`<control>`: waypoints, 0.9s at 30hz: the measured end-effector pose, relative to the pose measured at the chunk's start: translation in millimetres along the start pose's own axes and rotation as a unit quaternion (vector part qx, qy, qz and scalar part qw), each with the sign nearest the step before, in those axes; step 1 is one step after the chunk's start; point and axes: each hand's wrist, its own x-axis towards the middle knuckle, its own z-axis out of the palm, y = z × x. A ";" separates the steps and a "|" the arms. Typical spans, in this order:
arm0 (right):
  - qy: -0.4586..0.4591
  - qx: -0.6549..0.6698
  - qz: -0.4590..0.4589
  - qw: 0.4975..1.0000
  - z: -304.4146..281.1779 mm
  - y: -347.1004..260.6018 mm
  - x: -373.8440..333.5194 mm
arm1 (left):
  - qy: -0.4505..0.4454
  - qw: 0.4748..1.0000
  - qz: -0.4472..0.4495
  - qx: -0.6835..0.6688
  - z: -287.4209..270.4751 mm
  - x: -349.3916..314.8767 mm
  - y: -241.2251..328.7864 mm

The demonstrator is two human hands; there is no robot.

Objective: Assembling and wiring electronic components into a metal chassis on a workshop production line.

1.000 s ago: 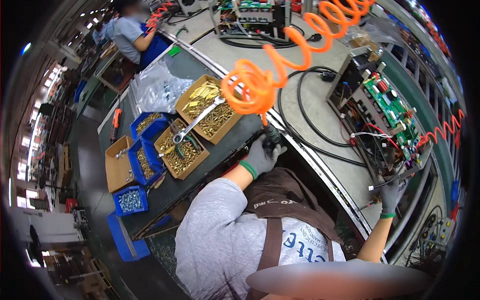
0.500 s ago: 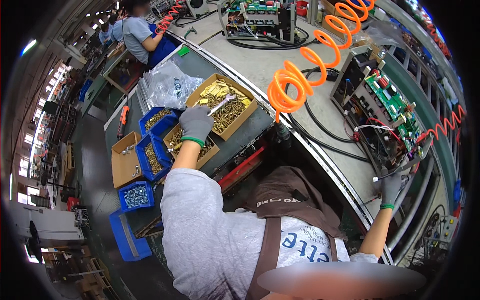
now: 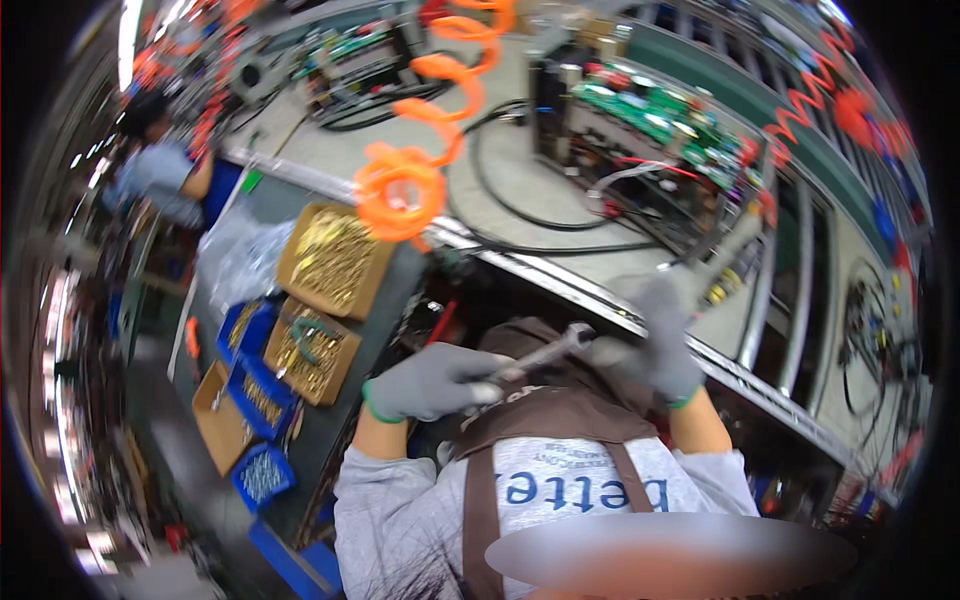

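My left hand (image 3: pixel 425 384), in a grey glove with a green cuff, is closed around a metal wrench (image 3: pixel 548 354). The wrench points up and to the right in front of my brown apron (image 3: pixel 545 415), its open-ended head towards my other hand. My right hand (image 3: pixel 664 345), gloved the same way, is raised at the bench edge just right of the wrench head. Motion blurs it, but its fingers look stretched out with the thumb apart, and nothing shows in it. Beyond it stands an electronic unit (image 3: pixel 640 165) with green circuit boards and loose wires.
A coiled orange air hose (image 3: pixel 400 195) hangs over the bench. To the left are cardboard boxes of brass parts (image 3: pixel 335 262) (image 3: pixel 312 352), blue bins (image 3: pixel 262 395) and a clear plastic bag (image 3: pixel 240 262). Black cable (image 3: pixel 560 246) lies by the unit. Another person (image 3: pixel 165 175) works at the far left.
My left hand has brought the wrench from the brass-parts box to the front of my apron. My right hand has left the unit and moved in towards the wrench. The view has turned right.
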 end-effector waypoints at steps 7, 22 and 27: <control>-0.309 0.105 0.260 0.909 -15.8 4.9 -48.6 | -0.115 0.987 0.079 -0.084 -0.4 143.7 35.5; 0.065 0.069 0.441 0.893 -59.4 95.7 -44.7 | 0.220 0.917 0.266 0.201 88.3 333.1 25.5; 0.011 -0.028 0.362 0.932 -57.2 133.3 -16.0 | 0.223 0.878 0.261 0.334 98.6 367.6 37.7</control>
